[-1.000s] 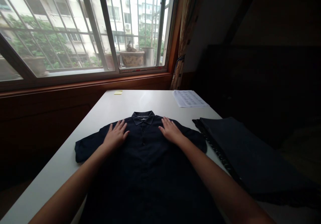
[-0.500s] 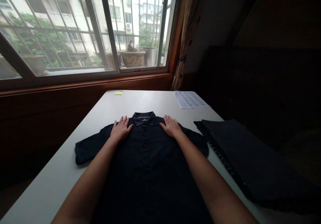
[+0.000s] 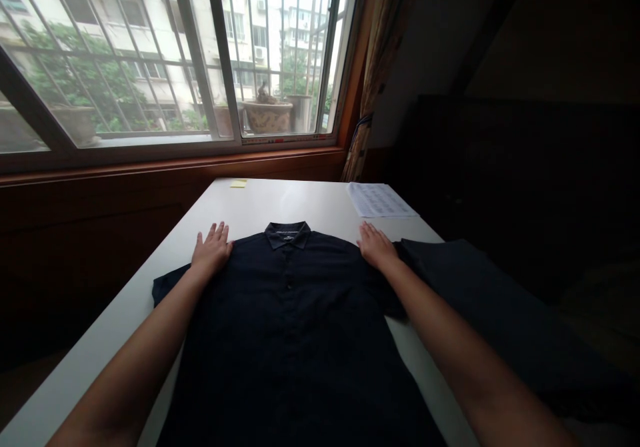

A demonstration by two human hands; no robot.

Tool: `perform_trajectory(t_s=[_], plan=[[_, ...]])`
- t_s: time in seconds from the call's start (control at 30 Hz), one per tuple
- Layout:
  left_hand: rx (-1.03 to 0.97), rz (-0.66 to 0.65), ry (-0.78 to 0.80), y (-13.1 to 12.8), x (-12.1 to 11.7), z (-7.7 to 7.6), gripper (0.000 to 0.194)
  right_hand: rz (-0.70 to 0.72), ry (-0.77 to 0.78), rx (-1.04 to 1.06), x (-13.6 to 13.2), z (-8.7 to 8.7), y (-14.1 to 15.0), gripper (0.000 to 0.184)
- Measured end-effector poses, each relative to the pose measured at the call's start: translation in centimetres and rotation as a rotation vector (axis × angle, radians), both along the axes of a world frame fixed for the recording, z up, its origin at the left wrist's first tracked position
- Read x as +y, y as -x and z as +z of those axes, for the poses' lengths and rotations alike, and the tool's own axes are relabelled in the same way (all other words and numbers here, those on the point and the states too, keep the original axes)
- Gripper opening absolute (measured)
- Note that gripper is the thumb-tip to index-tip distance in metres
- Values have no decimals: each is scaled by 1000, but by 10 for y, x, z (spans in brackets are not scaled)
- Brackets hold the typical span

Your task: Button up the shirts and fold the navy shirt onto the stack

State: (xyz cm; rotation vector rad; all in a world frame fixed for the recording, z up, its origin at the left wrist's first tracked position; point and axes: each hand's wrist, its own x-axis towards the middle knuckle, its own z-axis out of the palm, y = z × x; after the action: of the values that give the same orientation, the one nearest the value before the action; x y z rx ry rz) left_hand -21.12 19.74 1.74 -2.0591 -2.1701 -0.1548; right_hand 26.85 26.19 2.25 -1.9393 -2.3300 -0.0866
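Pot (image 3: 75, 125) at far left, outside the window (image 3: 223, 53) (contents too blurred to tell); farther right, a patterned pot (image 3: 269, 119) holds a gnarled stump (image 3: 263, 93). Inside, from the left across the white desk (image 3: 290, 200): the person's left hand (image 3: 213, 248) lies over one shoulder edge of a dark short-sleeved shirt (image 3: 290, 313), fingers slightly spread, gripping nothing; the shirt lies front up in the middle, collar (image 3: 287, 235) toward the window; the right hand (image 3: 377, 245) lies over the opposite shoulder, fingers straight and close together, also gripping nothing; dark cloth (image 3: 485, 290) lies beyond. Half a second ago, both hands were closer to the collar.
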Motion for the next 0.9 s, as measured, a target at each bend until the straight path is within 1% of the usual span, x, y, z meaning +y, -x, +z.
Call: perform_trajectory(t_s=[0.07, 0.13, 0.17, 0.2, 0.23, 0.3, 0.37, 0.47, 0.57, 0.63, 0.8, 0.9], plan=[[19, -32, -47, -20, -11, 5, 61, 43, -52, 13, -14, 3, 30, 62], [31, -100, -73, -47, -31, 3, 60, 108, -63, 23, -38, -3, 64, 66], [26, -178, -89, -61, -43, -1, 60, 162, -61, 29, -54, -8, 78, 68], [16, -253, -83, -74, -57, -7, 60, 249, -55, 51, -69, -14, 90, 71], [3, -313, -67, -84, -71, -13, 59, 310, -40, 68, -85, -20, 98, 73], [-27, -378, -32, -97, -96, -26, 62, 349, -8, 87, -110, -31, 103, 75], [-38, -382, -13, -96, -114, -35, 64, 339, 6, 90, -125, -38, 93, 76], [-37, -348, 0, -76, -127, -37, 66, 293, 8, 74, -131, -38, 64, 76], [-24, -302, 2, -56, -131, -32, 68, 264, -4, 56, -130, -36, 37, 74], [-11, -261, 15, -49, -135, -30, 68, 246, -8, 46, -130, -37, 25, 74], [3, -202, 59, -44, -144, -31, 69, 231, -10, 32, -129, -42, 7, 73], [10, -144, 87, -39, -144, -31, 70, 221, -12, 25, -128, -45, 0, 74]])
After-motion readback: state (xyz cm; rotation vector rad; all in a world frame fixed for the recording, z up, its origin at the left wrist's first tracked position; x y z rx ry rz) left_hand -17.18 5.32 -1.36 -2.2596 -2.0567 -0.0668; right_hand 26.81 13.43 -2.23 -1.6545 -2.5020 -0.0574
